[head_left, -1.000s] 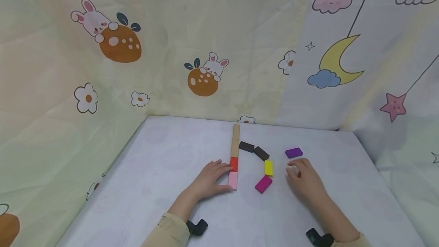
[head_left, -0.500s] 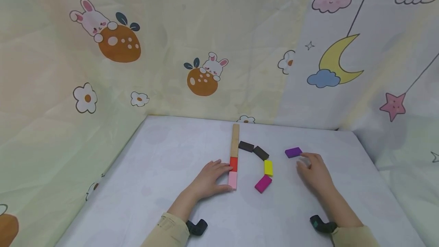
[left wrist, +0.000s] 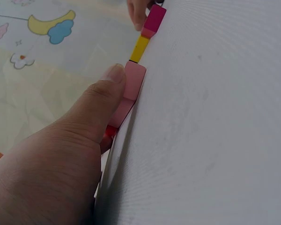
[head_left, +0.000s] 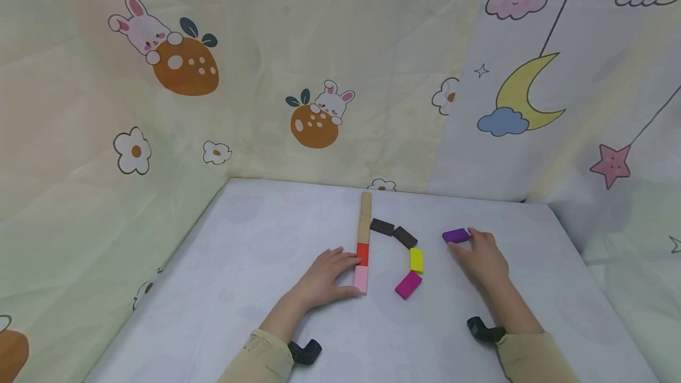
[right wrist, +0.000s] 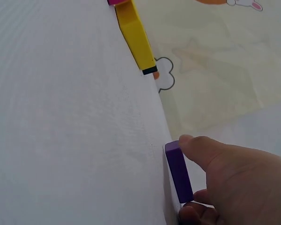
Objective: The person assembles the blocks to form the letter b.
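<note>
My left hand [head_left: 326,279] rests with spread fingers along a straight column of blocks. Its thumb touches the pink block [head_left: 361,281] at the near end, and a fingertip meets the red block [head_left: 363,251]. Tan wooden blocks [head_left: 365,217] continue the column away from me. At the right, my right hand [head_left: 485,262] pinches a purple block [head_left: 456,236] lying on the table, thumb at one end and fingers at the other. In the right wrist view the purple block [right wrist: 179,173] shows one long side between thumb and fingers.
From the column's far part, two black blocks [head_left: 405,237], a yellow block [head_left: 417,260] and a magenta block [head_left: 408,285] curve round to the right. All lie on a white-covered table [head_left: 298,211]. Printed cloth [head_left: 255,64] hangs behind and beside it.
My right hand first shifts right, then moves back left to the purple block, its thumb and fingers now at the block's ends. The left hand and the other blocks stay put.
</note>
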### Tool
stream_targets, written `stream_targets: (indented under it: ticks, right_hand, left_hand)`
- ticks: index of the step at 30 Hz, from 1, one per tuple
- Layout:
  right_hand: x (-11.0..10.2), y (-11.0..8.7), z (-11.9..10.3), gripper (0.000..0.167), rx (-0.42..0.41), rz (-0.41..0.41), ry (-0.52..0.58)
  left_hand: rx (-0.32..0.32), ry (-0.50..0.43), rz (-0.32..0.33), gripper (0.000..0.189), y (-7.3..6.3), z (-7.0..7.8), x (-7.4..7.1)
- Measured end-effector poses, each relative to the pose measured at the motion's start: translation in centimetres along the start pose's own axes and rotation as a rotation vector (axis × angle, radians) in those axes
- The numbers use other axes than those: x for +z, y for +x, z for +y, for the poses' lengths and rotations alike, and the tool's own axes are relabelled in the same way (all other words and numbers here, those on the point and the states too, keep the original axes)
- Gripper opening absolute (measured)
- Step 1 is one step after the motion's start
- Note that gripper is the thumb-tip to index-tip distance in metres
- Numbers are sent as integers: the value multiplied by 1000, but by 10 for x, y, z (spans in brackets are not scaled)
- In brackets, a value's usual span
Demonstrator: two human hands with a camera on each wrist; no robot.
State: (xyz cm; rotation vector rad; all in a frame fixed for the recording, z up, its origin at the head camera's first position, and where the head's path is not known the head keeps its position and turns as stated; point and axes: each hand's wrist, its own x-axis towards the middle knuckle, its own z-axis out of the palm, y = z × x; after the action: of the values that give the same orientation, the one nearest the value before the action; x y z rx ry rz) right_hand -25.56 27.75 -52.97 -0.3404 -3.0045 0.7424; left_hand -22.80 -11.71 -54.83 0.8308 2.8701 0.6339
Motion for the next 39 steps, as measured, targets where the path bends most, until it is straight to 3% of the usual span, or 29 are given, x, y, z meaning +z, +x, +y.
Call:
stream_targets:
  ticks: [8, 20, 39]
  right_hand:
    - [0, -1, -2, 79, 3, 12, -21]
    - [-4, -5, -5, 62, -115, 0, -81]
    - [-11, 3, 23, 43, -261, -37, 65]
  left_hand:
    - [2, -4, 0, 70, 0, 1, -1]
    - [-6, -13, -1, 70, 0, 1, -1]
    - [4, -4, 12, 71, 0, 1, 0]
